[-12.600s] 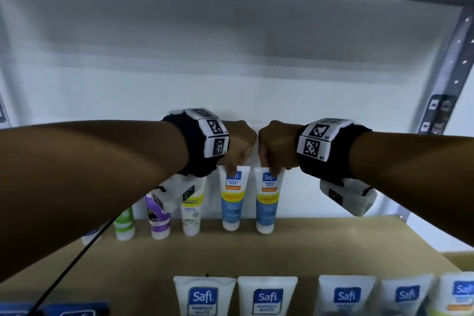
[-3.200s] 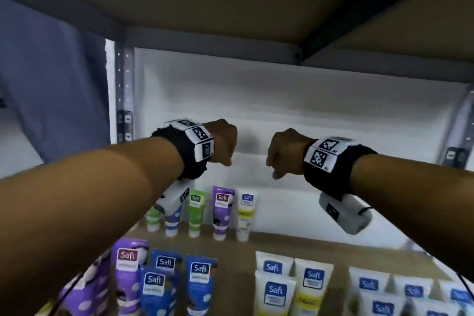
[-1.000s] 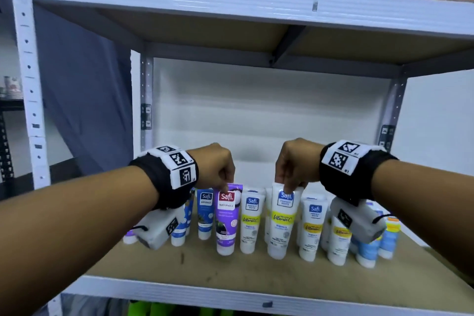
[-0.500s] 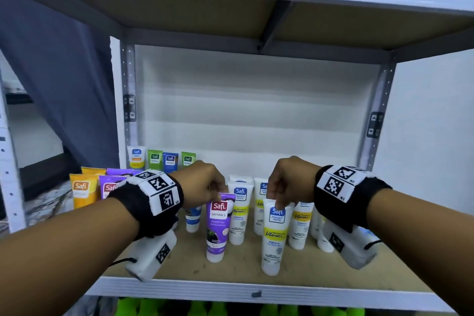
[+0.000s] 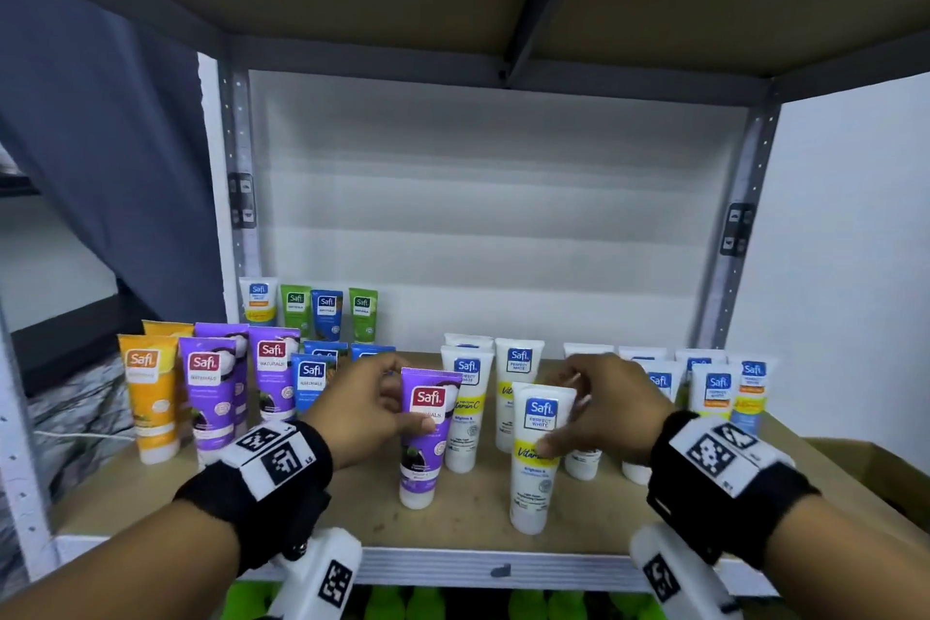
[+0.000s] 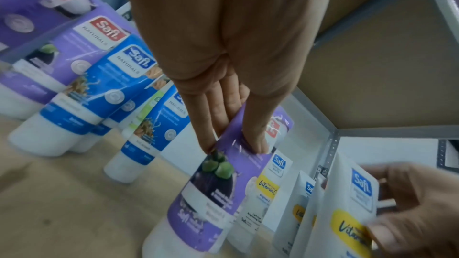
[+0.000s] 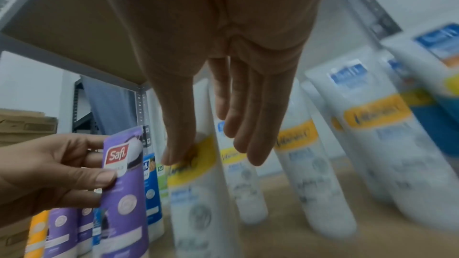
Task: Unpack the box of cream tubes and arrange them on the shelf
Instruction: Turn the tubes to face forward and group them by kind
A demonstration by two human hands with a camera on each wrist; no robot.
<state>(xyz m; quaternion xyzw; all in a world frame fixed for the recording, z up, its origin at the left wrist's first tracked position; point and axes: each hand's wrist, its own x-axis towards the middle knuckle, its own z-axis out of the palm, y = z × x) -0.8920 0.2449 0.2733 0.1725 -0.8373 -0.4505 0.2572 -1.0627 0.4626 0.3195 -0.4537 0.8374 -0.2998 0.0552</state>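
My left hand pinches the upper part of a purple Safi tube that stands cap-down near the front of the wooden shelf; the left wrist view shows thumb and fingers on the purple tube. My right hand pinches a white Safi tube with a yellow band, also standing cap-down near the front. In the right wrist view the thumb presses the yellow band of the white tube and the other fingers lie behind it.
Orange, purple, blue and green tubes stand in rows on the shelf's left. Several white tubes stand at the right and behind my hands. A metal front rail edges the shelf. A cardboard box sits at the right.
The view has dropped and come closer to the shelf. Both hands have shifted from the tube tops to pinching the tubes lower down, with the tubes still standing near the front.
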